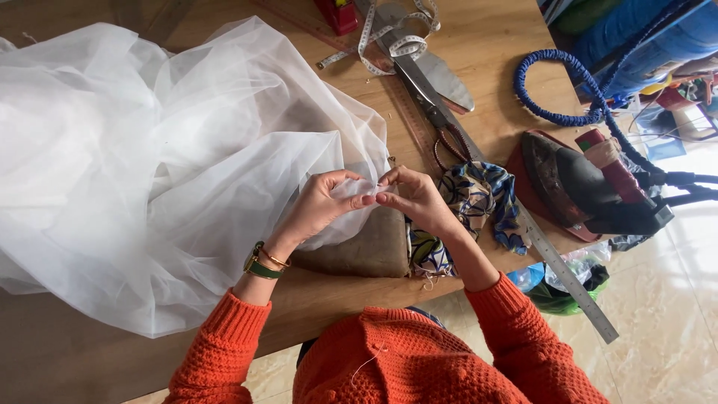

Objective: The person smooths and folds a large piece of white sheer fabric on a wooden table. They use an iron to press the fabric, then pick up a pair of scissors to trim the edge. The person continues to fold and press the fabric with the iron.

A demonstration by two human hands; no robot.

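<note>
1. Position: a person in an orange knitted sweater (419, 359) sits at a wooden table (493, 52), both hands meeting near the table's front edge.
2. Left hand (325, 202): fingers curled, thumb and forefinger closed narrowly on an edge of the sheer white fabric (149, 164). A green and gold bracelet (263, 263) sits on that wrist.
3. Right hand (415, 198): fingertips pinched tight on the same fabric edge, touching the left fingertips. Whether a needle or pin is between them is too small to tell.
4. Location of the work: the white fabric spreads over the left half of the table, with 1 corner drawn in to the hands, above a brown pad (366, 251).
5. Surroundings: a patterned blue cloth (479, 198) lies just beside the right hand; large scissors (426, 90), a white tape measure (389, 37) and a metal ruler (568, 277) lie beyond; an iron (583, 183) with a blue cord (553, 82) rests at the right.
6. Risk, judged: the fabric is thin and slippery; an uneven pull between the 2 hands could slip the pinch or snag the weave.
7. Risk, judged: loose folds hang over the table's near edge; their weight could drag the held corner away.
8. Risk, judged: the iron stands near the cloths; if hot, a drifting fold could scorch.
</note>
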